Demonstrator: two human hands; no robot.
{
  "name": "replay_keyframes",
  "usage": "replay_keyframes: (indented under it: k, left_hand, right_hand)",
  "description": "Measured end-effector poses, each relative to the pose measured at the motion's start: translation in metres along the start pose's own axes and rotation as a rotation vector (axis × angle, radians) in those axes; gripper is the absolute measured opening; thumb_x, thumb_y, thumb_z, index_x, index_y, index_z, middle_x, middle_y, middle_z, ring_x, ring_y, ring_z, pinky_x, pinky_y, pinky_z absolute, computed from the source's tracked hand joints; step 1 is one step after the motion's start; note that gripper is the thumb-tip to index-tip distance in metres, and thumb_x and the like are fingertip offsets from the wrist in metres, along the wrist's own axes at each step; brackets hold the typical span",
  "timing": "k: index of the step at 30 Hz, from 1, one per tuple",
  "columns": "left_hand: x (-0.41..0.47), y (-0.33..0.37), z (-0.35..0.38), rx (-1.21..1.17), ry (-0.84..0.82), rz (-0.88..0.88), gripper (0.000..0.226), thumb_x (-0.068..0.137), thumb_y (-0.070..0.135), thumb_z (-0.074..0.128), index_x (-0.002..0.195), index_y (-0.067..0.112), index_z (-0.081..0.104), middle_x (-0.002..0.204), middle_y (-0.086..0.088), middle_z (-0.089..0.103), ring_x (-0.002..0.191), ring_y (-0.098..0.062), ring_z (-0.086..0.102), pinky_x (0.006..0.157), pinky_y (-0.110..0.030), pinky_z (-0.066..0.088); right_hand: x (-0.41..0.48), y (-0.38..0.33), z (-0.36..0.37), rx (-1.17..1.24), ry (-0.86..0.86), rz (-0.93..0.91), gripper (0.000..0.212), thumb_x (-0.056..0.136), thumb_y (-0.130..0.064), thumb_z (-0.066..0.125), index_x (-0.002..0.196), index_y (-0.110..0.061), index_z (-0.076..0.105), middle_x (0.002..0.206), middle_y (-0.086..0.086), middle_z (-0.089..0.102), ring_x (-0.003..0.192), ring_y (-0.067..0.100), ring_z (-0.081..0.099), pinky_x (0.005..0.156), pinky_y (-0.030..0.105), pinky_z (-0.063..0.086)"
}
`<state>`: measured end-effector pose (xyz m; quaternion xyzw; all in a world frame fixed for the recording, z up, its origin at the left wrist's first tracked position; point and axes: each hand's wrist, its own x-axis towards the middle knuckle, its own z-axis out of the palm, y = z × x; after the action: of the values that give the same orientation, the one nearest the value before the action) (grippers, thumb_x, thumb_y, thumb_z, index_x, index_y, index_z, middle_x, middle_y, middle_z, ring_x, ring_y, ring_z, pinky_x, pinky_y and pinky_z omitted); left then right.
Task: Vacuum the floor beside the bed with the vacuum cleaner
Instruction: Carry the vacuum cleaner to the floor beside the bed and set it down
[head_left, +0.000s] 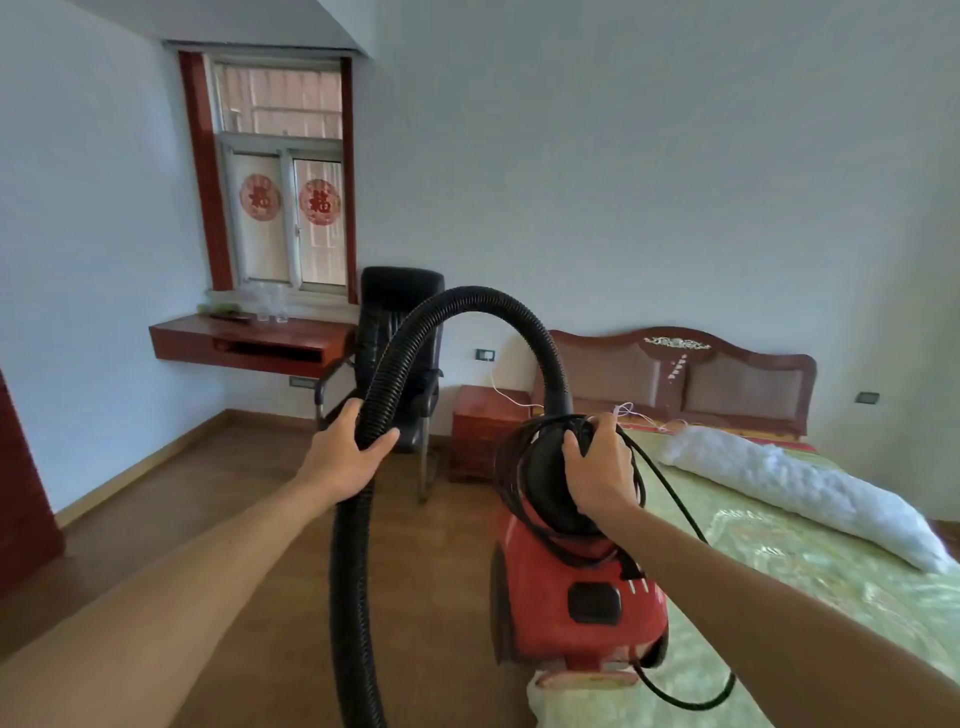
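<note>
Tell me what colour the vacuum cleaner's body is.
Red vacuum cleaner body, with black trim; the head view shows it best.

One vacuum cleaner (545, 623), one hose (467, 304), one bed (831, 597), one chair (400, 312), one nightstand (478, 431), two hands: left hand (345, 457), right hand (600, 470).

Red vacuum cleaner (587, 618) with black hose (467, 300)

Both bare arms stretched forward, sleeves nowhere in sight. Left hand (353, 457) was out ahead, thumb and fingers curled round hose (467, 301). Right hand (597, 470) was level with it, well apart, palm down, fingers clamped over black top of vacuum cleaner (587, 613).
</note>
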<state>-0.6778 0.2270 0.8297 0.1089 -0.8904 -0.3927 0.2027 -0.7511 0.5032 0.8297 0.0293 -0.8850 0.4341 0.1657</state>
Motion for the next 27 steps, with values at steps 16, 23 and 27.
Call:
replay_keyframes:
  k: [16, 23, 27]
  left_hand:
    - [-0.038, 0.284, 0.271, -0.181, -0.323, 0.291, 0.056, 0.092, 0.044, 0.063, 0.137, 0.015, 0.048, 0.123, -0.014, 0.063, 0.115, -0.036, 0.059, 0.092, -0.039, 0.047]
    - [-0.085, 0.398, 0.378, -0.243, -0.469, 0.474, 0.053, 0.094, 0.039, 0.063, 0.136, 0.011, 0.047, 0.123, -0.016, 0.064, 0.112, -0.037, 0.060, 0.084, -0.035, 0.043]
    - [-0.105, 0.453, 0.444, -0.311, -0.569, 0.566, 0.048, 0.093, 0.040, 0.064, 0.130, 0.013, 0.048, 0.121, -0.011, 0.063, 0.112, -0.034, 0.059, 0.086, -0.035, 0.042]
  right_hand:
    - [-0.018, 0.208, -0.333, -0.210, 0.363, 0.313, 0.022, 0.098, -0.035, 0.050, 0.104, -0.016, 0.040, 0.093, 0.013, 0.058, 0.068, 0.036, 0.066, 0.044, 0.043, 0.056]
    - [-0.048, 0.276, -0.457, -0.279, 0.591, 0.450, 0.024, 0.098, -0.034, 0.050, 0.106, -0.014, 0.041, 0.093, 0.014, 0.057, 0.075, 0.038, 0.064, 0.045, 0.041, 0.055]
    - [-0.060, 0.316, -0.516, -0.347, 0.701, 0.516, 0.025, 0.096, -0.036, 0.052, 0.104, -0.015, 0.041, 0.094, 0.014, 0.058, 0.082, 0.039, 0.063, 0.066, 0.056, 0.057]
